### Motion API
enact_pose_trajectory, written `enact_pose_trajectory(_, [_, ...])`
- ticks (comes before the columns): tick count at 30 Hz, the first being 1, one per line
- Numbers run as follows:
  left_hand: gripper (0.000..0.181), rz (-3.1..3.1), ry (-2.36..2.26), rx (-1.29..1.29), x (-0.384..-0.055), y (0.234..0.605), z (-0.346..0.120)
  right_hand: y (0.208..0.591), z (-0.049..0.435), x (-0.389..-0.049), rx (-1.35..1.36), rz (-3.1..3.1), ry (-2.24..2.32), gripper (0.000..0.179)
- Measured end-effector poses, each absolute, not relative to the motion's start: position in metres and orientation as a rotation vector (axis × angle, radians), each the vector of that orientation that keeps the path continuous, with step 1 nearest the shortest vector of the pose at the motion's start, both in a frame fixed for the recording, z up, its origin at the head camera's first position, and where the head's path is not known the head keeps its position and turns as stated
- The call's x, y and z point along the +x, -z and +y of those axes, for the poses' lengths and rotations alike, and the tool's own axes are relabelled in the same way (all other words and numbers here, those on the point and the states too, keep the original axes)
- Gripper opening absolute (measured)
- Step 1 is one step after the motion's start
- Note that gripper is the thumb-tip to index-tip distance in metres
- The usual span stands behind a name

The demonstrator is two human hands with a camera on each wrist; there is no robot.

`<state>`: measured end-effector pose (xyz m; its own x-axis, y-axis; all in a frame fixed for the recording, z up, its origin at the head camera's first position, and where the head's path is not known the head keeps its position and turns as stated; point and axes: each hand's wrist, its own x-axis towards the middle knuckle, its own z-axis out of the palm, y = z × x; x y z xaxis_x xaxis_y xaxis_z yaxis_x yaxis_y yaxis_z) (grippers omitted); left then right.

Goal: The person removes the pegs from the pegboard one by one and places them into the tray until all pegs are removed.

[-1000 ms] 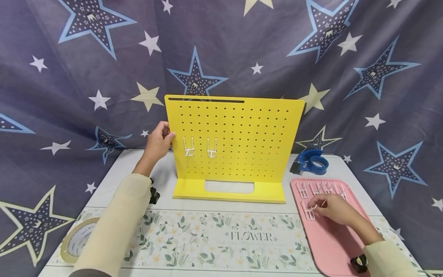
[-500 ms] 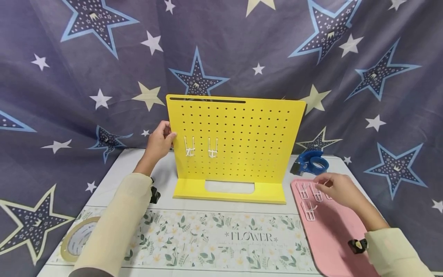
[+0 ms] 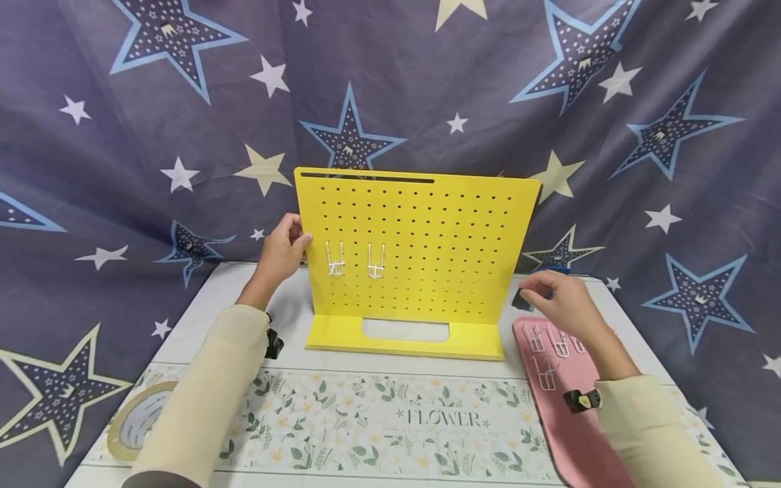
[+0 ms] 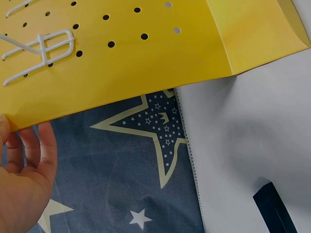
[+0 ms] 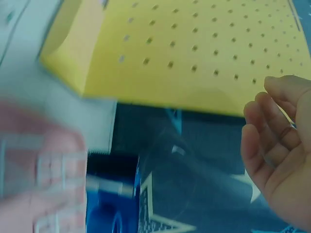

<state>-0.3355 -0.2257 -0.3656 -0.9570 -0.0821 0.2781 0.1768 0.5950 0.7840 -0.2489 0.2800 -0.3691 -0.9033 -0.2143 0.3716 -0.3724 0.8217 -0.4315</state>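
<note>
A yellow pegboard [image 3: 421,251] stands upright on its folded base. My left hand [image 3: 282,251] grips its left edge, thumb in front and fingers behind, as the left wrist view also shows. Two white wire hooks [image 3: 335,259] hang on the board's left part; one hook [image 4: 46,48] shows close up in the left wrist view. My right hand [image 3: 564,301] hovers between the board's right edge and the pink tray [image 3: 543,427], fingers loosely bent. In the right wrist view no object shows between the fingers of the right hand [image 5: 282,150]. Several white wire hooks [image 3: 547,374] lie in the tray.
A blue tape dispenser [image 5: 104,204] sits behind the tray, mostly hidden by my right hand in the head view. A tape roll [image 3: 131,423] lies at the left front. A flower-print runner [image 3: 366,434] crosses the table. Star-patterned cloth [image 3: 451,81] hangs behind.
My right hand has gone from the front hook in the tray to the hooks at the back, then up and left toward the board's right edge. The left hand keeps its grip.
</note>
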Motion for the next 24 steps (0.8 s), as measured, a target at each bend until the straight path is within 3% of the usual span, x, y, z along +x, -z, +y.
enact_pose_trajectory(13, [0.021, -2.546, 1.279, -0.08, -0.335, 0.364, -0.225, 0.368, 0.208, -0.268, 0.504, -2.592, -0.954, 0.012])
enact_pose_trajectory(24, [0.02, -2.546, 1.263, -0.079, -0.335, 0.365, -0.225, 0.377, 0.144, -0.283, 0.666, -2.575, -0.886, 0.019])
